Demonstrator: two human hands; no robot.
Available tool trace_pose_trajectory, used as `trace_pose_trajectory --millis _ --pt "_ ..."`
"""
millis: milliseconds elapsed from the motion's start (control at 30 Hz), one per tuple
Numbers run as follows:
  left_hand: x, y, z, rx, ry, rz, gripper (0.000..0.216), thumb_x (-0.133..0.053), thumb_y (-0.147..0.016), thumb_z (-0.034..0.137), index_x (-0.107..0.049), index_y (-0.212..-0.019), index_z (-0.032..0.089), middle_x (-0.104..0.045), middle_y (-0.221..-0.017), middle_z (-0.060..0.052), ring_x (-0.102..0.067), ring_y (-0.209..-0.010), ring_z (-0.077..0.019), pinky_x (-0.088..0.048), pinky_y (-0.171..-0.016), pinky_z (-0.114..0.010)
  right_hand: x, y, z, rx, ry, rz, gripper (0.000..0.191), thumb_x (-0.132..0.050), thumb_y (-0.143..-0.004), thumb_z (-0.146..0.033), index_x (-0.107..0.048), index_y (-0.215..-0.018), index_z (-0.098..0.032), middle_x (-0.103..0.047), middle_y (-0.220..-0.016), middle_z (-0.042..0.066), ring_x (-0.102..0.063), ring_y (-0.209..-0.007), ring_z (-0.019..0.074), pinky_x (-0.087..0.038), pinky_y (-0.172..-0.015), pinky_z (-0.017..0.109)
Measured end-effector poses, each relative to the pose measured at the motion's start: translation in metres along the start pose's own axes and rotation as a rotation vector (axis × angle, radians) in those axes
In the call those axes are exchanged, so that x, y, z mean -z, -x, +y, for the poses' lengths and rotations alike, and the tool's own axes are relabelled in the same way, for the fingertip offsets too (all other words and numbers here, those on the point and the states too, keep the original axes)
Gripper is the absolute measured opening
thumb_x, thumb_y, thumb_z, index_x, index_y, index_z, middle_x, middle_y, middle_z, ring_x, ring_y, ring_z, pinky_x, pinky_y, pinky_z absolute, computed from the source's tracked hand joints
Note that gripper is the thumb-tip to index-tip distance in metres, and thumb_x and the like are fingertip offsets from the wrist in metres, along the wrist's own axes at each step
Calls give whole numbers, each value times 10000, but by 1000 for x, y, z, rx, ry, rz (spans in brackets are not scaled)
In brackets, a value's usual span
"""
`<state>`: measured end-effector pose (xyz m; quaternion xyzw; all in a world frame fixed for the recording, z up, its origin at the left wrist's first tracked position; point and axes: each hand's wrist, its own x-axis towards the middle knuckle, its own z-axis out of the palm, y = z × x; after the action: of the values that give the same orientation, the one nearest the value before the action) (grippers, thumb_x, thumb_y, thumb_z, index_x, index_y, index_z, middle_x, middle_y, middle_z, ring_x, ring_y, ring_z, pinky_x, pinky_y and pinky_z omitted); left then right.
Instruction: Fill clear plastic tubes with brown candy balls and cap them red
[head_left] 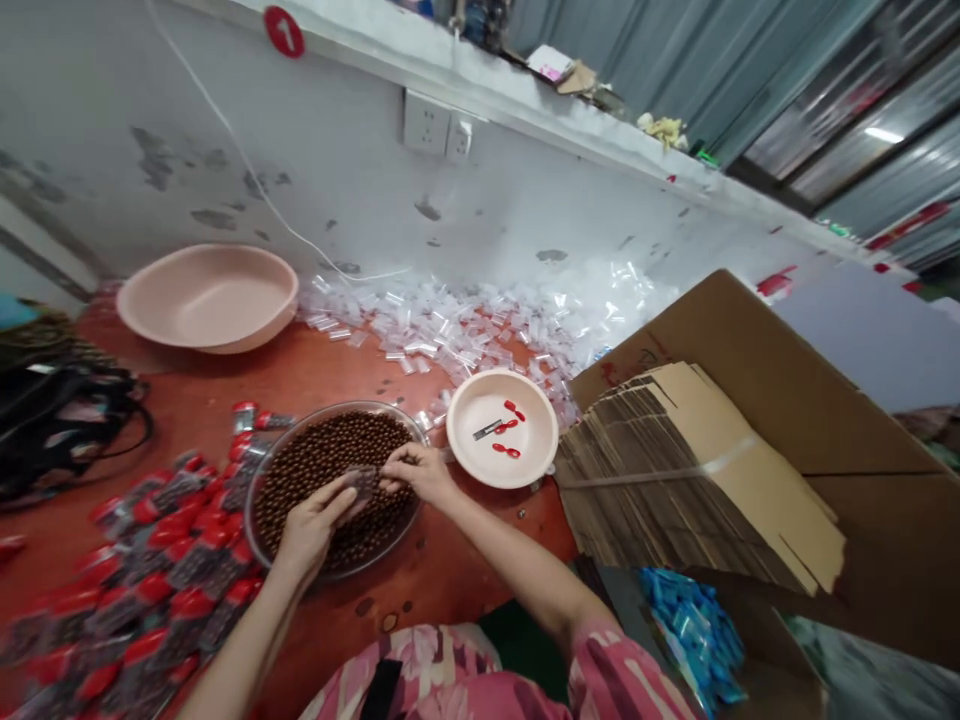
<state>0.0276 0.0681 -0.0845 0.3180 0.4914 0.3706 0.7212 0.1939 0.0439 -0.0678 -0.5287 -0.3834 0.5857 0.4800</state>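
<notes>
Between the thumb and fingers of my left hand (310,528) is a small clear plastic container (364,484) with dark contents. My right hand (421,473) is pinched closed right beside the container's far end; whatever its fingertips hold is hidden. Both hands are over a wide, see-through bowl (253,525) full of small brown balls (322,455). Just right of my right hand stands a cream bowl (480,393) with a few red plastic pieces (507,452) and a small metal nail clipper (487,430) in it.
Many filled containers with red caps (187,560) cover the table's left side. Empty clear containers (442,325) lie heaped along the wall. A pink basin (210,300) stands at the back left. Stacked flat cardboard (697,470) in a large carton (720,320) borders the right.
</notes>
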Motion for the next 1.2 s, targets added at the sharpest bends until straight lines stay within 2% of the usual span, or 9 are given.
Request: trace_pose_trajectory --millis 133,267,400,500,667,833,933,1067,1200 --pt "1 -6 -1 17 69 63 362 -738 -522 236 -643 -863 163 -651 -931 -27 -599 -865 -212 -474 -829 -420 10 -2 10 73 286 0 246 -546 -725 -400 -582 -858 -197 -625 -739 -9 -594 -693 125 -469 -691 276" --pt "7 -11 -2 -1 74 56 353 -721 -554 255 -630 -886 178 -647 -937 -22 -595 -881 -231 -466 -832 -446 54 -2 5 251 753 73 271 -489 -783 -381 -551 -1006 -241 -599 -1005 -7 -539 -926 116 -390 -834 233" --pt "15 -17 -8 34 -31 43 445 -711 -573 264 -589 -995 198 -622 -1013 -22 -608 -854 -217 -433 -878 -427 133 -8 3 -17 1334 306 266 -343 -865 -257 -487 -1086 -222 -570 -1056 3 -513 -945 90 -379 -807 190" --pt "12 -19 -8 31 21 24 407 -699 -591 270 -591 -976 192 -623 -1005 -27 -592 -899 -225 -432 -886 -402 185 -11 6 -140 1473 322 259 -399 -808 -149 -524 -1036 -147 -558 -1041 100 -488 -969 180 -365 -810 285" --pt "-11 -10 8 85 131 -70 379 -683 -612 282 -596 -958 156 -619 -1013 -86 -571 -941 -252 -440 -869 -403 215 -12 20 -184 1542 231 193 -400 -775 -93 -566 -873 -96 -548 -1004 163 -467 -982 227 -315 -838 348" --pt "-26 -3 19 88 191 -136 367 -597 -704 307 -560 -1024 132 -584 -1073 -129 -560 -960 -267 -456 -825 -413 216 -11 29 -233 1512 248 205 -428 -785 -244 -547 -870 -101 -595 -807 137 -544 -784 225 -373 -701 339" --pt "-30 2 20 79 224 -181 351 -545 -747 322 -552 -1037 126 -575 -1084 -138 -560 -960 -265 -458 -818 -408 200 -6 22 -185 1195 372 299 -482 -750 -371 -519 -925 -131 -597 -755 66 -552 -681 172 -392 -616 274" --pt "-37 10 18 62 200 -232 360 -527 -758 337 -545 -1050 128 -564 -1101 -136 -572 -937 -253 -470 -800 -398 147 -1 -1 36 708 307 425 -561 -689 -415 -516 -1012 -143 -602 -799 38 -546 -687 144 -415 -631 255" --pt "-43 19 13 34 104 -232 384 -630 -672 292 -566 -1016 135 -598 -1029 -96 -589 -884 -224 -483 -789 -385 76 2 -28 190 652 188 366 -552 -713 -379 -566 -1027 -191 -614 -927 41 -549 -824 167 -410 -772 301"
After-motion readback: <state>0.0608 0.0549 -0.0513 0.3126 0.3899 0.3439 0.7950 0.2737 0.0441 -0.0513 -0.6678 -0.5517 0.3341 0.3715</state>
